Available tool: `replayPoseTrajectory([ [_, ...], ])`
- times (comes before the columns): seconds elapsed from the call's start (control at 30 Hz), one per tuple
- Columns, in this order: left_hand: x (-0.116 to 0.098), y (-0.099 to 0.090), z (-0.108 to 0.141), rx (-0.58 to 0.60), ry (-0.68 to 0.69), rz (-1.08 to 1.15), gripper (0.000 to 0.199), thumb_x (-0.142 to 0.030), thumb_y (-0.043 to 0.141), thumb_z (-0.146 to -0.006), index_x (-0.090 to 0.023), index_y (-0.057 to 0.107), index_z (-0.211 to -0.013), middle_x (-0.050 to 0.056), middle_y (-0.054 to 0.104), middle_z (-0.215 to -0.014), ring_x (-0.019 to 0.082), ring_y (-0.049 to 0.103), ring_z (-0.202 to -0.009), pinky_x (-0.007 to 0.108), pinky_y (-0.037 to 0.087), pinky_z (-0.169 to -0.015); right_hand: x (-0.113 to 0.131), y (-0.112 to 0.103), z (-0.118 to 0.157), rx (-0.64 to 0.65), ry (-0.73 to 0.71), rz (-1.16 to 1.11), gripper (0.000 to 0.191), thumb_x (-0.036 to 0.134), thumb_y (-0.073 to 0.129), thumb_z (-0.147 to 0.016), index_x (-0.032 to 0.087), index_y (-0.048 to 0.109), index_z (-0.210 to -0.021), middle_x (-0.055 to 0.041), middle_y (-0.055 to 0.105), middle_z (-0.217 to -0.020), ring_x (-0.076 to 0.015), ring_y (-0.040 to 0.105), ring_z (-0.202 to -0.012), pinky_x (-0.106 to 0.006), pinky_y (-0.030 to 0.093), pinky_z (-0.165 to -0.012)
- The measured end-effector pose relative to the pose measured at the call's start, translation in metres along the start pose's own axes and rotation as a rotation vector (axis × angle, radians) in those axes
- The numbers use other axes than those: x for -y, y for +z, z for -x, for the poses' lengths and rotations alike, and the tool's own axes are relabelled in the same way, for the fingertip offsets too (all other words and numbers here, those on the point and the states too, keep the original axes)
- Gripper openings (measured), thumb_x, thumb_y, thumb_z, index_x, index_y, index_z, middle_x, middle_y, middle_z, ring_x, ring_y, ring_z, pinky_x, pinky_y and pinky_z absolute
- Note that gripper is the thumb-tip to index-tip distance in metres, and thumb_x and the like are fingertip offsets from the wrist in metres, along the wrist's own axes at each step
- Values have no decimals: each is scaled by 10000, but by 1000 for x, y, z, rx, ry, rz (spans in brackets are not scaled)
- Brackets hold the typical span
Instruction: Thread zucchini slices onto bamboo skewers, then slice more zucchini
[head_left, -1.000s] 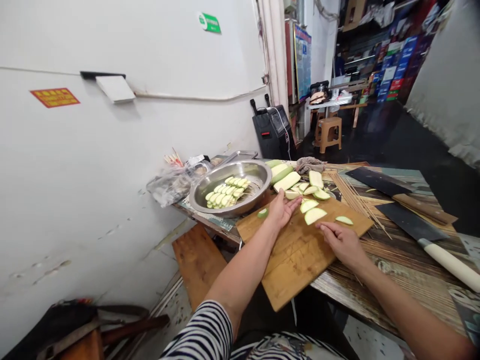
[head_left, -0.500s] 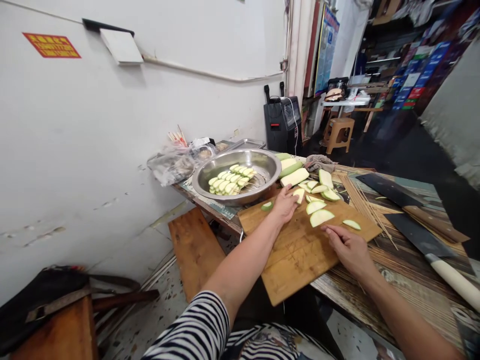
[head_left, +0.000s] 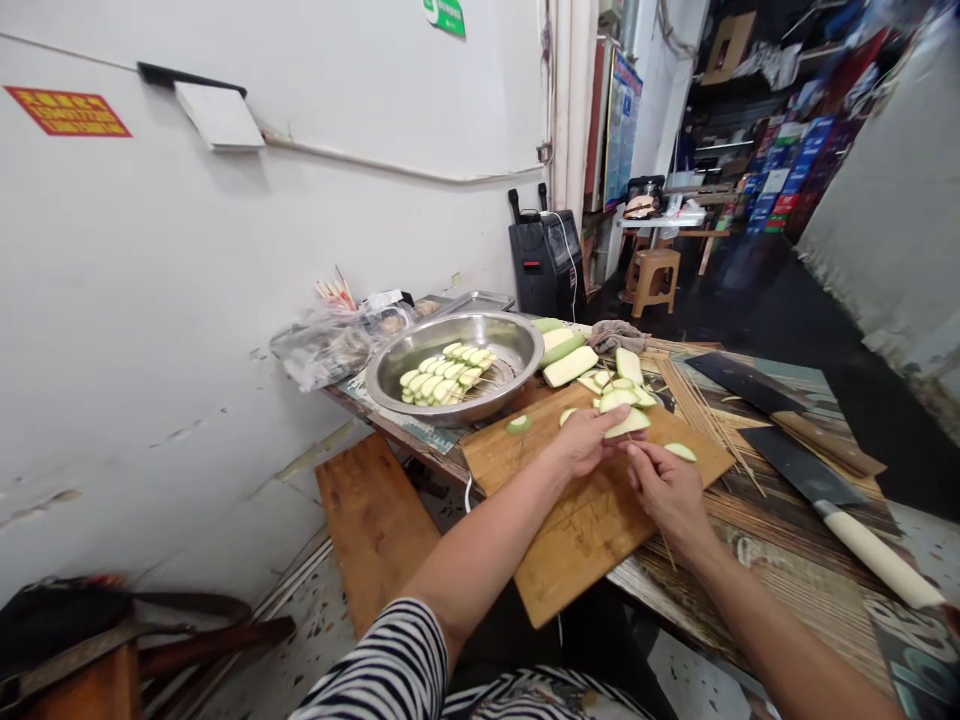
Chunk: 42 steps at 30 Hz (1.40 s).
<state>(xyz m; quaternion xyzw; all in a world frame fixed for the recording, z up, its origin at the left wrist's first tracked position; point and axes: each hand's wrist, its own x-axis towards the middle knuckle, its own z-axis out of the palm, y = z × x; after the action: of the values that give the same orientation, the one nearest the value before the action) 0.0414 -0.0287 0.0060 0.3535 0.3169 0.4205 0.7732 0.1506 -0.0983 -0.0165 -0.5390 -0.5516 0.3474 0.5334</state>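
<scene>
Holding a green-edged slice (head_left: 627, 423) above the cutting board (head_left: 592, 560), your left hand (head_left: 590, 441) pinches it, thumb on top. Your right hand (head_left: 667, 490) has thumb and forefinger pinched on a thin skewer (head_left: 667, 549), right by the slice. Metal bowl (head_left: 382, 388) beyond, left.

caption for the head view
Left hand grips a pale green slice above a wooden board, beside a metal basin of skewered pieces.

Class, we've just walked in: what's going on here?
A person's left hand holds a green-edged vegetable slice over a wooden board, and the right hand pinches a thin stick beside it. Skewered slices lie in a metal basin; two cleavers rest on the right.
</scene>
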Motion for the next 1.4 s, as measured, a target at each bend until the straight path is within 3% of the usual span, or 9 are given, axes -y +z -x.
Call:
replayPoseTrajectory([
  [0.13, -2, -2, -1, -27, -26, 288, 146, -238, 552, -856, -101, 598, -873, 95, 677, -825, 198, 673, -755, 340, 527, -721, 1, 5, 1, 87, 98, -52, 364, 509, 503, -818, 159, 599, -846, 64, 414, -471, -75, 338, -333, -209, 230, -325],
  [0.23, -2, -6, -3, -69, 3, 348, 138, -207, 511, -878, -102, 591, -918, 104, 681, -878, 192, 673, -787, 375, 524, -793, -7, 5, 1, 104, 58, -11, 408, 507, 476, -822, 144, 618, -941, 59, 412, -476, -90, 347, -365, -217, 250, -347],
  [0.47, 7, -1, -3, -92, 52, 281, 116, -178, 541, -843, -88, 606, -875, 118, 680, -878, 210, 667, -815, 417, 525, -800, -14, 4, 0, 54, -69, 184, 359, 445, 441, -830, 149, 643, -861, 37, 437, -471, -126, 397, -422, -249, 324, -426],
  [0.67, 18, 13, -1, -60, 82, 141, 149, -171, 535, -834, -74, 645, -808, 121, 684, -851, 155, 654, -745, 229, 505, -674, -9, -3, -5, -21, -198, 282, 318, 383, 412, -851, 170, 634, -769, -12, 587, -597, -153, 522, -550, -262, 397, -552],
  [0.73, 17, 16, -1, -55, 103, 115, 165, -215, 550, -837, -82, 647, -846, 121, 685, -871, 160, 654, -762, 215, 498, -643, -11, -4, -5, -37, -209, 293, 324, 383, 404, -856, 168, 636, -788, -19, 609, -624, -156, 530, -553, -265, 398, -555],
  [0.9, 2, 9, -5, -164, 128, 218, 297, -365, 480, -888, -102, 607, -936, 134, 677, -957, 207, 652, -885, 317, 531, -744, -16, -3, -2, 45, -187, 256, 332, 405, 412, -855, 165, 640, -839, -4, 573, -553, -152, 506, -488, -263, 390, -494],
  [1.03, -9, 1, -4, -154, 137, 286, 277, -333, 415, -920, -124, 595, -898, 116, 679, -963, 220, 639, -962, 409, 502, -861, -15, -3, 0, 110, -209, 256, 333, 404, 411, -851, 169, 645, -819, -7, 576, -563, -151, 513, -500, -262, 398, -493],
  [1.4, 2, 7, -1, -174, 160, 152, 271, -343, 452, -896, -124, 605, -845, 115, 660, -1025, 232, 617, -1019, 395, 500, -871, -10, -1, 1, 124, -172, 235, 320, 400, 394, -848, 185, 626, -796, 3, 549, -541, -145, 487, -500, -255, 371, -475],
])
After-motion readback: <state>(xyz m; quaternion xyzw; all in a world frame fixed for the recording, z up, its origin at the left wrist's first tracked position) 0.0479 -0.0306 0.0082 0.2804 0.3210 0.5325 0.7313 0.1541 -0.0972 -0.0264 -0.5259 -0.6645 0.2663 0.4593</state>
